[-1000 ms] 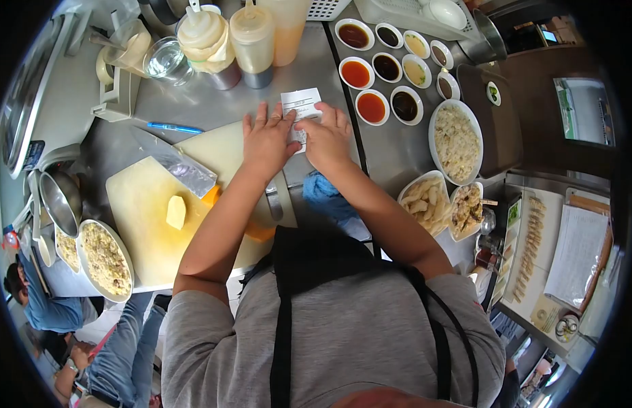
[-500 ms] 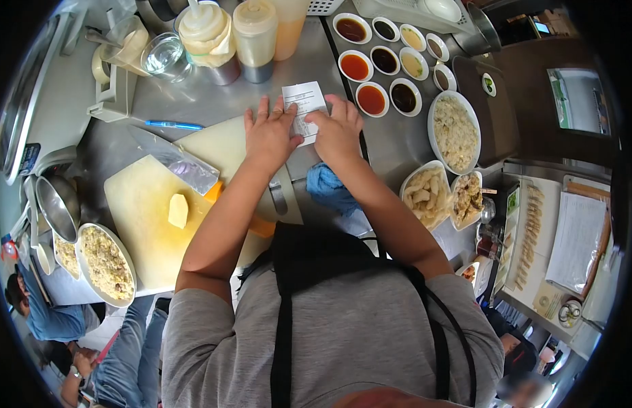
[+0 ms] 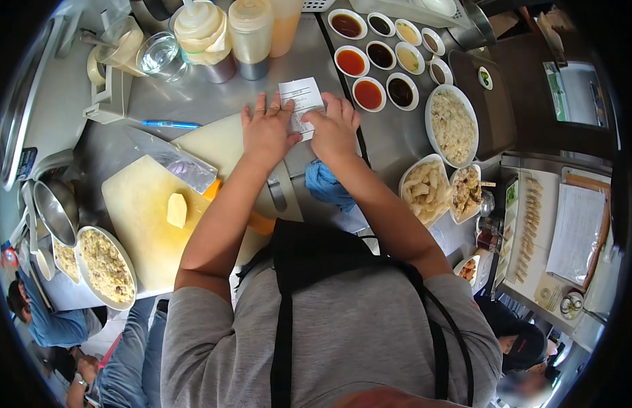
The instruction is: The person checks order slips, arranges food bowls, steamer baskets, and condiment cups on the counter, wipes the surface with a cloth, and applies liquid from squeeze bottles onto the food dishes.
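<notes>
A small printed paper slip (image 3: 300, 93) lies on the steel counter under my fingers. My left hand (image 3: 267, 132) is laid over its left edge with fingers spread. At the slip's right edge, my right hand (image 3: 334, 132) rests with the thumb on the paper and the other fingers bent beside it. Below my right wrist is a crumpled blue cloth (image 3: 328, 187). Left of my forearms, a cutting board (image 3: 136, 211) bears a yellow block (image 3: 177, 210), and a broad-bladed knife (image 3: 183, 163) with an orange handle lies across the boards.
Small sauce bowls (image 3: 368, 94) stand right of my hands, near a large oval dish of rice (image 3: 452, 126). Squeeze bottles (image 3: 251, 34) line the back, with a blue pen (image 3: 170, 124) nearer. Another rice dish (image 3: 107, 265) sits left; people (image 3: 58, 326) are beyond.
The whole view has shifted slightly. Both hands keep about the same place on the slip. At the lower right, a person in a dark cap shows more.
</notes>
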### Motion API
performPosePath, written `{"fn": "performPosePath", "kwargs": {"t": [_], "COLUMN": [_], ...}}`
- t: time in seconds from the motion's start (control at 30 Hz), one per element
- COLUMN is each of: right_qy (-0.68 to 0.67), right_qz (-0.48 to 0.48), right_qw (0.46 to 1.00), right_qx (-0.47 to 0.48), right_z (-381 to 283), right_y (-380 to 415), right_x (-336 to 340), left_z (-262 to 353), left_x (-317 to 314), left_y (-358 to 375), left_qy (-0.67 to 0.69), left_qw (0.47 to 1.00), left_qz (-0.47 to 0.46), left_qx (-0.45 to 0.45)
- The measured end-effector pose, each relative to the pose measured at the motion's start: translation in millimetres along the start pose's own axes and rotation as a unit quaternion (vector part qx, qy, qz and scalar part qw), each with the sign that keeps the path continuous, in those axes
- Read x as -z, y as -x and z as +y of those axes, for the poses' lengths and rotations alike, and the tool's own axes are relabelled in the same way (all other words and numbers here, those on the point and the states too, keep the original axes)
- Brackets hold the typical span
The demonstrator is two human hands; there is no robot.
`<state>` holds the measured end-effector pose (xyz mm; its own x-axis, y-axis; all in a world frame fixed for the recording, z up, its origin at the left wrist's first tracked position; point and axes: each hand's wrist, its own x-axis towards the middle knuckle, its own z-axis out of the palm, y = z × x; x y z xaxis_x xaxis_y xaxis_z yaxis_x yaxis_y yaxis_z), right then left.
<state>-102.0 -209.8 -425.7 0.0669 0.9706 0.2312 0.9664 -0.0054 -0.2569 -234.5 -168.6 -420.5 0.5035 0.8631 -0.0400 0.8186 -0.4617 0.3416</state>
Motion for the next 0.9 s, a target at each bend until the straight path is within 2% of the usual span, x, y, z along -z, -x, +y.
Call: {"fn": "performPosePath", "kwargs": {"t": [0.1, 0.2, 0.3, 0.53, 0.73, 0.87, 0.9], "right_qy": [0.017, 0.082, 0.076, -0.037, 0.03, 0.091, 0.055], "right_qz": [0.018, 0.045, 0.038, 0.004, 0.018, 0.013, 0.014], "right_qw": [1.0, 0.996, 0.996, 0.999, 0.999, 0.995, 0.998], "right_qx": [0.013, -0.004, -0.04, -0.01, 0.014, -0.027, -0.031], "right_z": [4.1, 21.0, 27.6, -1.8, 14.0, 32.6, 32.3], "right_y": [-0.5, -0.5, 0.9, 5.3, 5.4, 6.0, 8.6], "right_x": [3.5, 11.8, 20.3, 2.2, 8.4, 25.4, 23.4], "left_z": [0.0, -0.9, -0.5, -0.4, 0.1, 0.2, 0.6], "left_x": [0.1, -1.4, -0.4, -1.0, 1.1, 1.8, 2.8], "left_y": [0.6, 0.5, 0.7, 0.0, 0.4, 0.2, -0.4], "left_qy": [0.004, -0.007, -0.005, -0.011, -0.017, -0.018, -0.019], "left_qw": [1.0, 1.0, 1.0, 1.0, 1.0, 0.999, 0.999], "left_qz": [0.003, 0.007, 0.004, 0.0, -0.021, -0.028, -0.031], "left_qx": [0.0, -0.006, -0.003, -0.002, 0.003, 0.005, 0.007]}}
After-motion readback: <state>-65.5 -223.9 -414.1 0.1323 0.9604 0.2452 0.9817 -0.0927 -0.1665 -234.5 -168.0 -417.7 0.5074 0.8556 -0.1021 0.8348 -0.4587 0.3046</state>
